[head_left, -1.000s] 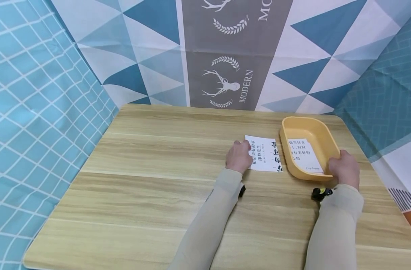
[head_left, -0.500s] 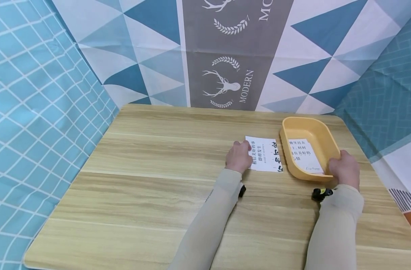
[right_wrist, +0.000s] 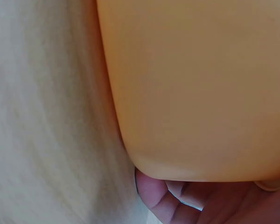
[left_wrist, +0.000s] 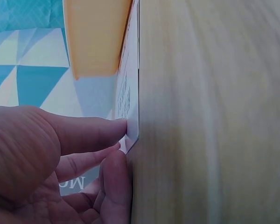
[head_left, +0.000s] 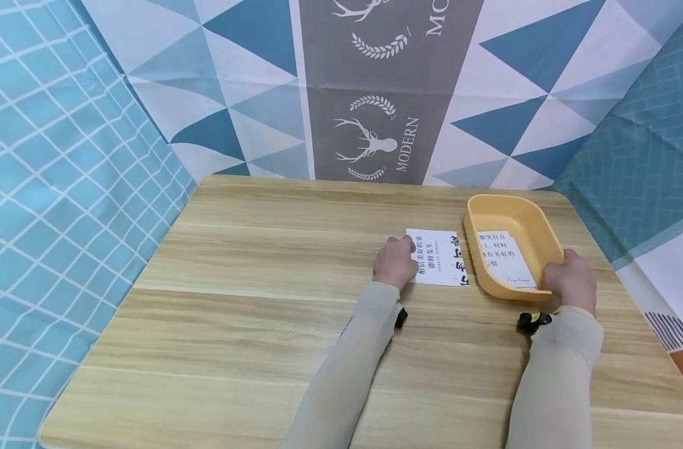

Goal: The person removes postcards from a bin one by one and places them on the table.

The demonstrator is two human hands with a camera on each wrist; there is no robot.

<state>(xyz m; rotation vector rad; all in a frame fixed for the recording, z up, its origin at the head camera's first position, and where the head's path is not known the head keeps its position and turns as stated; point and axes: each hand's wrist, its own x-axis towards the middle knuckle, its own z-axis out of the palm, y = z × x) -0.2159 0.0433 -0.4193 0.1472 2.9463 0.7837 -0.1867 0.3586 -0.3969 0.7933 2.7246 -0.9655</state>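
Observation:
White cards printed with black text (head_left: pixel 439 262) lie on the wooden table, overlapping, with bold lettering showing along their right side. My left hand (head_left: pixel 395 262) is at their left edge; in the left wrist view the thumb (left_wrist: pixel 95 130) presses on the face of a card (left_wrist: pixel 126 93) and the fingers meet its edge, pinching it. To the right stands a yellow-orange plastic bin (head_left: pixel 534 227), with white cards (head_left: pixel 506 262) lying inside. My right hand (head_left: pixel 573 280) grips the bin's near right corner; in the right wrist view its curled fingers (right_wrist: pixel 151 189) show past the wall.
The wooden table (head_left: pixel 235 312) stretches away to the left of both hands. A patterned cloth wall (head_left: pixel 263 93) rises behind it, with blue tile-print cloth (head_left: pixel 55 187) along the left side. Black wrist cameras (head_left: pixel 534 322) are worn on both sleeves.
The view has shifted very slightly. Both hands, the cards and the bin stay where they were.

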